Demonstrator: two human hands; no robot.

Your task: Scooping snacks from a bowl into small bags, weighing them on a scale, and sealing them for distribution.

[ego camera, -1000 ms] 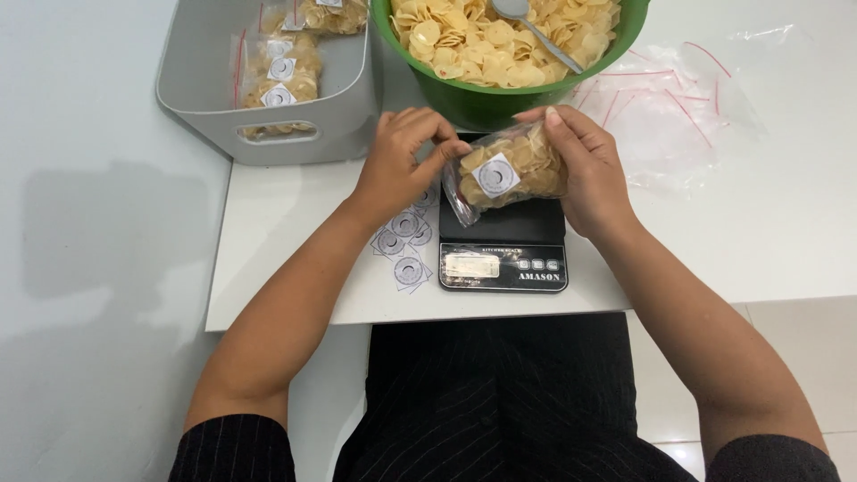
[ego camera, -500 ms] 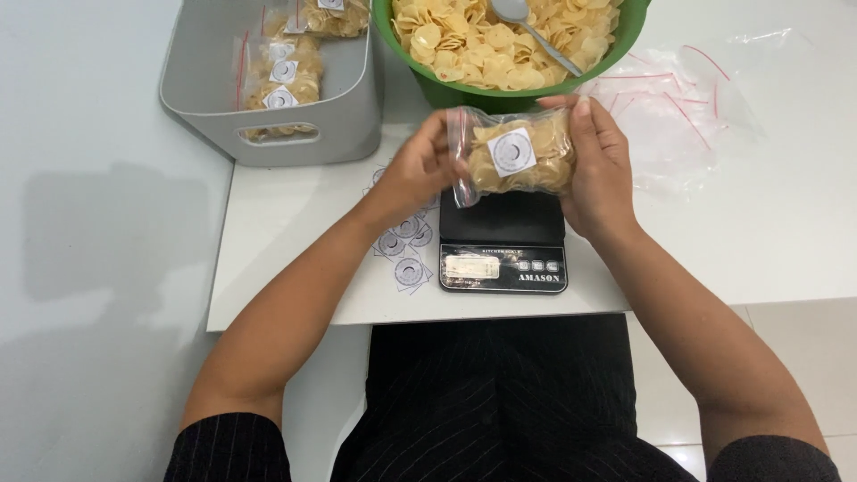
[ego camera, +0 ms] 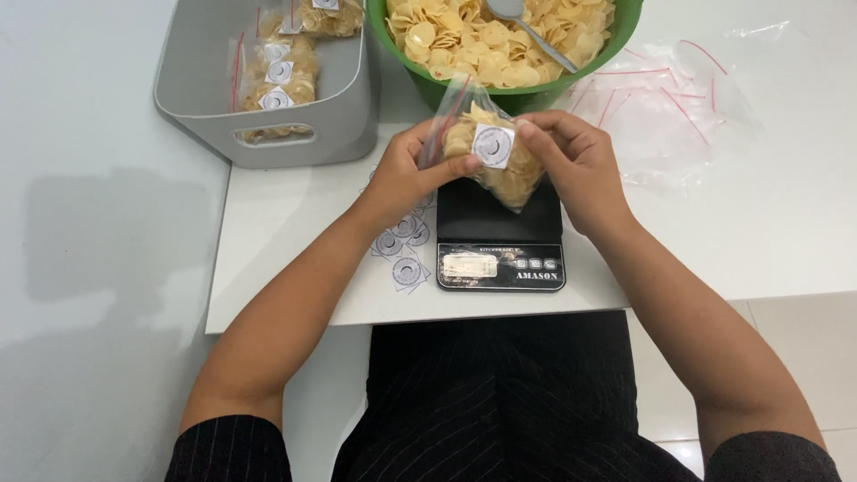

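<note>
Both hands are on it: the left hand (ego camera: 406,174) and the right hand (ego camera: 571,165) each have a firm grip on the clear bag of chips (ego camera: 486,147), fingers pinched closed on its opposite sides. The bag is tilted, its bottom corner pointing down over the black kitchen scale (ego camera: 500,241), with a small round label (ego camera: 493,145) facing up between the thumbs. It sits up in the air, just in front of the green bowl (ego camera: 464,89), which is heaped with pale yellow chips and has a spoon (ego camera: 527,27) resting in it. Left of the scale, loose round stickers (ego camera: 402,250) lie on the white table (ego camera: 286,223). Further left, a grey bin (ego camera: 295,116) holds filled, labelled bags. Off to the right, empty clear zip bags (ego camera: 669,107) lie spread out on the table.
</note>
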